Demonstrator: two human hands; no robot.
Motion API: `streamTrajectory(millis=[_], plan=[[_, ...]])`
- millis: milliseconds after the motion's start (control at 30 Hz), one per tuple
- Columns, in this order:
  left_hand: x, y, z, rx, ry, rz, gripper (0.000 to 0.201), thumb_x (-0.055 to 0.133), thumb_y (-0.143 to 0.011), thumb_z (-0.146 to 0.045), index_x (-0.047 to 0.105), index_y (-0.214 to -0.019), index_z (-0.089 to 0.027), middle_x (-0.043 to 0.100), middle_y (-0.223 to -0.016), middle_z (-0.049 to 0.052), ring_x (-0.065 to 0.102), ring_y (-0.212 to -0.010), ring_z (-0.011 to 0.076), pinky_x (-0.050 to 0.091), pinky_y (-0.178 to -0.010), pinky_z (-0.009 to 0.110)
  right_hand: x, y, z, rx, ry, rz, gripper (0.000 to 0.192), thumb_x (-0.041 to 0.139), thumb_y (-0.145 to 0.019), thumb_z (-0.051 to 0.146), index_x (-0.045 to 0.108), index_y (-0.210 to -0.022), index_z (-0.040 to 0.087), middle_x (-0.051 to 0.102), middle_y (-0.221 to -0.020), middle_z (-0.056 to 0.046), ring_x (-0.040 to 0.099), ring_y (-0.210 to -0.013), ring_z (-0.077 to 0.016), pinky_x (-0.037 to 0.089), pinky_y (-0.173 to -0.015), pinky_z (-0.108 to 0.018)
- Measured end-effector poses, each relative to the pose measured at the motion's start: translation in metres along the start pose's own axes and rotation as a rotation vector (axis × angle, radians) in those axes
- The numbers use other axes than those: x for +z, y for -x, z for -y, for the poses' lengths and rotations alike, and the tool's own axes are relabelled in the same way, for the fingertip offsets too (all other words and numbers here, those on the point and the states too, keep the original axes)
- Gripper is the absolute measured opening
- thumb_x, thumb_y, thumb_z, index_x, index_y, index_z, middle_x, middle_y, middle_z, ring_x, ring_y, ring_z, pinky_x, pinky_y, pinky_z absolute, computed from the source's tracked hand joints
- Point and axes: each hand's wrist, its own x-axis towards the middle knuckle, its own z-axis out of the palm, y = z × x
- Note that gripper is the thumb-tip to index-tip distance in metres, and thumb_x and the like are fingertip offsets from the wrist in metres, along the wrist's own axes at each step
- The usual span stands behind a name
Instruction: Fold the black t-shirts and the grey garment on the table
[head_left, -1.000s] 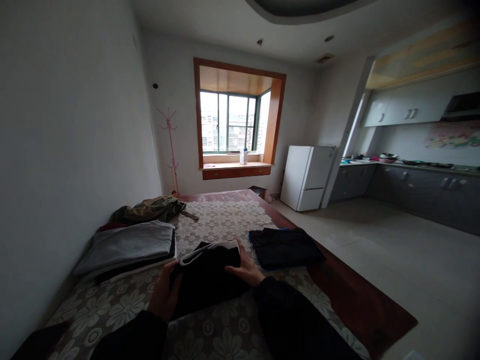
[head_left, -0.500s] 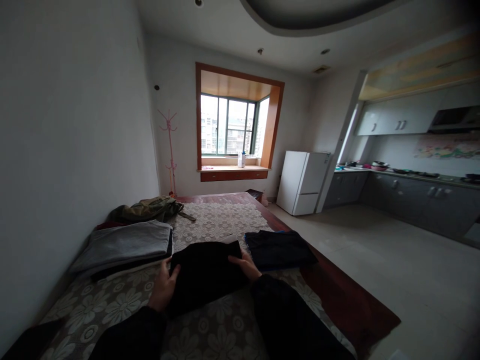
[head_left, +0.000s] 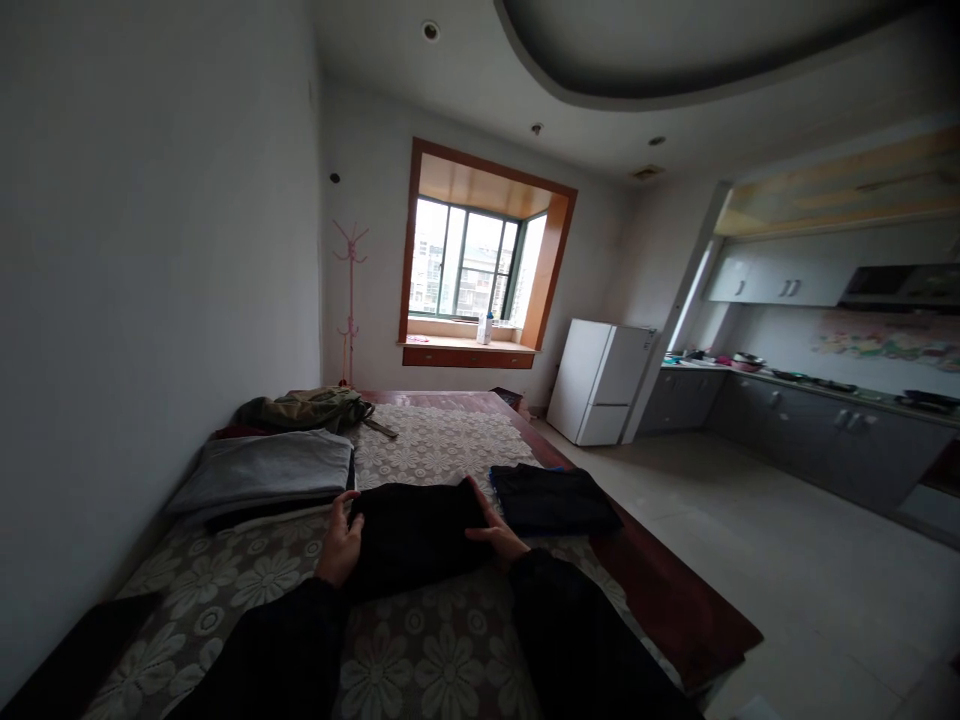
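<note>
I had both bare hands in front of me, one at each end of a black garment [head_left: 420,540], which was folded into a bundle above the near part of the table [head_left: 675,605], over its flowered cloth [head_left: 450,672]. My left hand [head_left: 341,545] pinched the left edge of the garment, thumb on the side facing me and the fingers at the far side. My right hand [head_left: 501,535] gripped the opposite edge in much the same way, its thumb lying across the dark fabric and its fingers reaching up along the side toward the far corner. I could not tell whether the bundle's underside touched the cloth or hung just above it. Black sleeves [head_left: 592,620] covered both forearms. Just beyond my left hand lay a stack of folded clothes, with a grey garment [head_left: 274,468] on top, and behind that an olive bag [head_left: 307,408] with a strap trailing onto the cloth. Near my right hand, a dark folded garment [head_left: 555,498] showing a bit of blue at its far edge rested flat by the table's right side. Well past the table stood a pink coat rack [head_left: 351,285] and a white fridge [head_left: 600,380].
</note>
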Motion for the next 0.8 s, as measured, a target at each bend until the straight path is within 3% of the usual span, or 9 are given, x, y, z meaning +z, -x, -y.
streamTrajectory(millis=[100, 200, 267, 367, 433, 600, 700, 800], plan=[[-0.001, -0.002, 0.000, 0.005, -0.012, 0.005, 0.033, 0.046, -0.088, -0.028, 0.066, -0.114, -0.023, 0.075, -0.117, 0.006, 0.071, -0.112, 0.0227, 0.054, -0.098, 0.035, 0.000, -0.002, -0.003, -0.015, 0.047, -0.032, 0.108, 0.086, -0.071, 0.036, 0.026, -0.160, 0.045, 0.038, -0.165, 0.001, 0.029, -0.154, -0.0284, 0.029, -0.123, -0.049], [-0.002, -0.003, -0.001, 0.005, -0.013, 0.053, 0.034, 0.048, -0.086, -0.032, 0.073, -0.107, -0.022, 0.077, -0.114, 0.006, 0.071, -0.110, 0.0242, 0.054, -0.097, 0.036, -0.003, -0.002, -0.004, -0.041, 0.097, -0.048, 0.096, 0.084, -0.075, 0.039, 0.035, -0.158, 0.042, 0.036, -0.166, 0.002, 0.023, -0.156, -0.0245, 0.024, -0.125, -0.045], [-0.003, -0.003, -0.002, 0.000, -0.021, 0.084, 0.036, 0.053, -0.083, -0.034, 0.075, -0.108, -0.021, 0.079, -0.110, 0.007, 0.072, -0.107, 0.0258, 0.055, -0.096, 0.037, -0.007, 0.000, -0.005, -0.009, 0.074, -0.012, 0.087, 0.085, -0.074, 0.037, 0.047, -0.152, 0.039, 0.047, -0.159, 0.000, 0.035, -0.151, -0.0272, 0.027, -0.124, -0.046], [-0.003, -0.004, -0.001, 0.000, -0.045, 0.095, 0.040, 0.055, -0.083, -0.036, 0.075, -0.113, -0.020, 0.079, -0.111, 0.008, 0.072, -0.108, 0.0271, 0.055, -0.096, 0.038, -0.013, 0.000, -0.005, 0.137, 0.074, 0.024, 0.061, 0.088, -0.068, 0.039, 0.073, -0.125, 0.025, 0.073, -0.127, -0.009, 0.061, -0.129, -0.0346, 0.036, -0.117, -0.052], [-0.002, -0.003, -0.001, 0.009, -0.067, 0.091, 0.043, 0.051, -0.086, -0.035, 0.073, -0.119, -0.019, 0.078, -0.115, 0.009, 0.071, -0.111, 0.0269, 0.055, -0.097, 0.038, -0.016, -0.002, -0.004, 0.223, 0.077, 0.029, 0.053, 0.088, -0.065, 0.040, 0.078, -0.113, 0.021, 0.078, -0.110, -0.010, 0.068, -0.117, -0.0350, 0.040, -0.113, -0.053], [0.002, 0.004, -0.005, 0.066, -0.160, 0.079, 0.044, 0.046, -0.092, -0.035, 0.069, -0.127, -0.020, 0.073, -0.128, 0.011, 0.067, -0.121, 0.0276, 0.049, -0.106, 0.042, -0.008, -0.008, -0.002, 0.272, 0.020, 0.020, 0.082, 0.088, -0.061, 0.028, 0.064, -0.139, 0.030, 0.076, -0.119, -0.004, 0.070, -0.113, -0.0285, 0.046, -0.108, -0.046], [0.003, 0.011, -0.010, 0.110, -0.224, 0.083, 0.043, 0.045, -0.094, -0.036, 0.067, -0.127, -0.020, 0.071, -0.131, 0.012, 0.064, -0.125, 0.0290, 0.046, -0.109, 0.044, -0.003, -0.012, 0.005, 0.249, 0.069, -0.010, 0.086, 0.084, -0.058, 0.021, 0.062, -0.141, 0.029, 0.076, -0.120, -0.003, 0.071, -0.110, -0.0271, 0.050, -0.103, -0.043], [0.003, 0.016, -0.014, 0.138, -0.266, 0.101, 0.043, 0.048, -0.092, -0.034, 0.065, -0.129, -0.021, 0.068, -0.134, 0.012, 0.066, -0.121, 0.0278, 0.048, -0.106, 0.041, -0.006, -0.015, 0.032, 0.195, 0.170, -0.024, 0.084, 0.076, -0.060, 0.018, 0.062, -0.142, 0.026, 0.078, -0.112, -0.003, 0.072, -0.102, -0.0243, 0.052, -0.097, -0.038]])
